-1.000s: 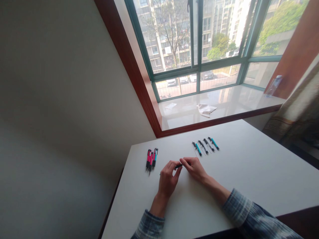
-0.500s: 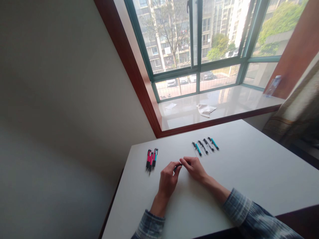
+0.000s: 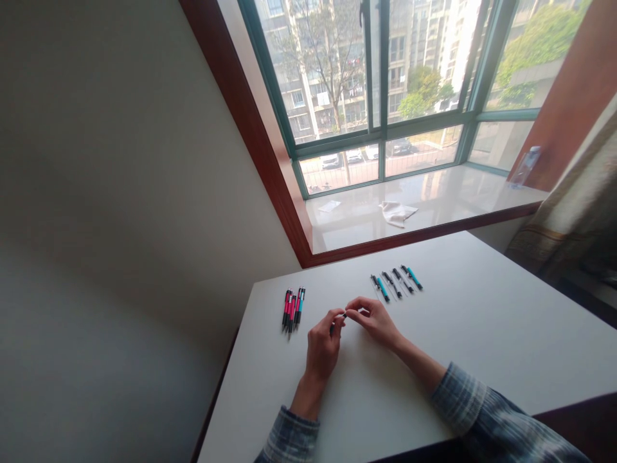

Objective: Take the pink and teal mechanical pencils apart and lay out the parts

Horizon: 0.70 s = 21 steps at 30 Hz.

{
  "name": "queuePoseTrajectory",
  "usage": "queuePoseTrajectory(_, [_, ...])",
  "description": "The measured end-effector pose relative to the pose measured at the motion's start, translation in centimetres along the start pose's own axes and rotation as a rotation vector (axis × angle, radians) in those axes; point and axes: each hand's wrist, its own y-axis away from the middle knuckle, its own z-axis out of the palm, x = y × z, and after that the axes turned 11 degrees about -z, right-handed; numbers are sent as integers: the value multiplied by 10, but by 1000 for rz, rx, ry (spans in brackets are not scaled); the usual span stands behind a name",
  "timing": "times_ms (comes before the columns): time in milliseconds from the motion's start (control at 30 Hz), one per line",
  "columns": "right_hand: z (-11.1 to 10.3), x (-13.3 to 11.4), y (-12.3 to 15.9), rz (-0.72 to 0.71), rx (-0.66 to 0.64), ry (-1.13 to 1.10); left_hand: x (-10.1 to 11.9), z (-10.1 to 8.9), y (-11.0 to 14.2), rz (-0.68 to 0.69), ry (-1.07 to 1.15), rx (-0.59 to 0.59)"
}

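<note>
A dark pen part (image 3: 344, 315) is held between the two hands, just above or resting on the white surface (image 3: 380, 399); which of these cannot be told. It is pinched by the curled fingers of the left hand (image 3: 322, 344), while its far end is met by the closed thumb and forefinger of the right hand (image 3: 378, 323). Its long axis seems to be slanted up toward the right hand, though most is hidden. The pink and blue pens (image 3: 292, 312) are set nearer the left hand, the row of loose pen pieces (image 3: 396, 274) beyond the right.
</note>
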Motion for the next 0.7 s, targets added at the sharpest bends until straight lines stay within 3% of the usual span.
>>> queuePoseTrajectory(500, [-6,7,-1,30,52,-217,1,3,-1,-18,77,6])
queuePoseTrajectory(700, [-16,6,-4,-13,123,-64,-1,3,-3,-34,62,88])
